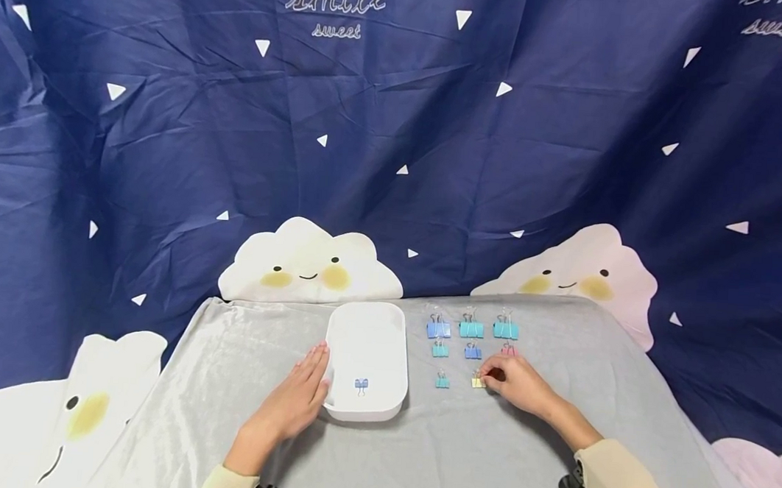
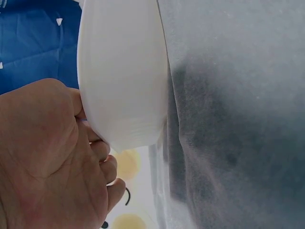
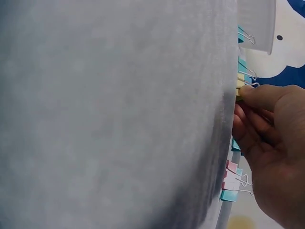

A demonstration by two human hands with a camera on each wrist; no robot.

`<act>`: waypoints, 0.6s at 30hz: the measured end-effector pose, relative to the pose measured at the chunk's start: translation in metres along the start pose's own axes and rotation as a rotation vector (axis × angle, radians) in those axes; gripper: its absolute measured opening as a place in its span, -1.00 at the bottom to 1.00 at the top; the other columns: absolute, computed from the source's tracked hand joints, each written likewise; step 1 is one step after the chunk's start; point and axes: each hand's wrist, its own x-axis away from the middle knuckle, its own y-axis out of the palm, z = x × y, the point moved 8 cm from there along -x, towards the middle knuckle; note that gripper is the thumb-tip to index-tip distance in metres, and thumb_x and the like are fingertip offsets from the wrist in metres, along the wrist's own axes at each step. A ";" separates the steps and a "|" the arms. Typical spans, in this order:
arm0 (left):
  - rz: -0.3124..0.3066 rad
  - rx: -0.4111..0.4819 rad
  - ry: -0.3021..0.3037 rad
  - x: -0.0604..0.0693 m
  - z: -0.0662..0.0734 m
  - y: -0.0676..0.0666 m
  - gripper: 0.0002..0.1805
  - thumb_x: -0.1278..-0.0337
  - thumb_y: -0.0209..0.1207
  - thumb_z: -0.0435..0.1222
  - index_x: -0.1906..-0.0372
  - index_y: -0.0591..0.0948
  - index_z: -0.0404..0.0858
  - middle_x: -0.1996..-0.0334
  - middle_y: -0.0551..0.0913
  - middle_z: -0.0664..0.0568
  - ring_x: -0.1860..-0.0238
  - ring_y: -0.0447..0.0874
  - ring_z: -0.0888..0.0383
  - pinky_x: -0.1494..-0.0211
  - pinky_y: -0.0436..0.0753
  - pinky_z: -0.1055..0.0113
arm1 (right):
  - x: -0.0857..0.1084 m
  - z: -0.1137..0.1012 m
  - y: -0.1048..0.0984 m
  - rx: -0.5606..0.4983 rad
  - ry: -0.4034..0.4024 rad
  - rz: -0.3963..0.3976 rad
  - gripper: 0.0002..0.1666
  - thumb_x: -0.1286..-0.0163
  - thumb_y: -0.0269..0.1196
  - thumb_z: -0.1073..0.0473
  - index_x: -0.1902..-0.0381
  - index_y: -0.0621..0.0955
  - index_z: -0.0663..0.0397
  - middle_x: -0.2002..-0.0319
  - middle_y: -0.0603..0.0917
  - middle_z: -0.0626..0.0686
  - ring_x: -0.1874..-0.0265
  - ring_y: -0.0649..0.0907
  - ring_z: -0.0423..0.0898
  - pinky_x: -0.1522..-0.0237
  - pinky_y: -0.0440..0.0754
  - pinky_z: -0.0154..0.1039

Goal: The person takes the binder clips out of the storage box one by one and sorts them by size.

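A white plastic box [image 1: 367,344] stands on the grey cloth, with one blue binder clip [image 1: 361,383] lying inside near its front. My left hand [image 1: 295,395] rests against the box's left side, fingers fairly straight along the rim; in the left wrist view they touch the white wall [image 2: 125,71]. To the right of the box, my right hand [image 1: 519,383] pinches a small yellow binder clip [image 1: 477,382] between thumb and fingertips, at cloth level. In the right wrist view the thumb presses the yellow clip [image 3: 240,91], and the other fingers bend beneath.
Binder clips stand in rows right of the box: a large blue one [image 1: 438,328], large teal ones [image 1: 471,328], small teal ones [image 1: 442,381], a smaller blue one [image 1: 472,352] and a pink one [image 1: 508,350]. A dark blue curtain [image 1: 398,112] hangs behind the cloth-covered table [image 1: 446,453].
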 end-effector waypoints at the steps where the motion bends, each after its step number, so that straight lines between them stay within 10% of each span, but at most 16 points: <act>1: -0.003 0.000 -0.002 0.000 0.000 0.000 -0.36 -0.71 -0.11 -0.22 -0.65 0.18 -0.48 -0.68 0.16 -0.30 -0.69 0.14 -0.30 -0.70 0.24 -0.27 | 0.001 0.000 0.000 0.005 0.002 0.003 -0.83 -0.28 0.49 0.37 0.32 0.79 -0.04 0.28 0.79 -0.14 0.22 0.71 -0.21 0.08 0.75 -0.21; 18: 0.004 0.000 0.014 0.001 -0.001 0.001 -0.35 -0.70 -0.13 -0.21 -0.65 0.16 -0.48 -0.68 0.16 -0.31 -0.68 0.14 -0.32 -0.68 0.25 -0.29 | 0.004 0.007 0.001 -0.048 0.054 -0.037 -0.88 -0.37 0.42 0.33 0.21 0.77 -0.01 0.23 0.77 -0.14 0.25 0.65 -0.32 0.17 0.71 -0.33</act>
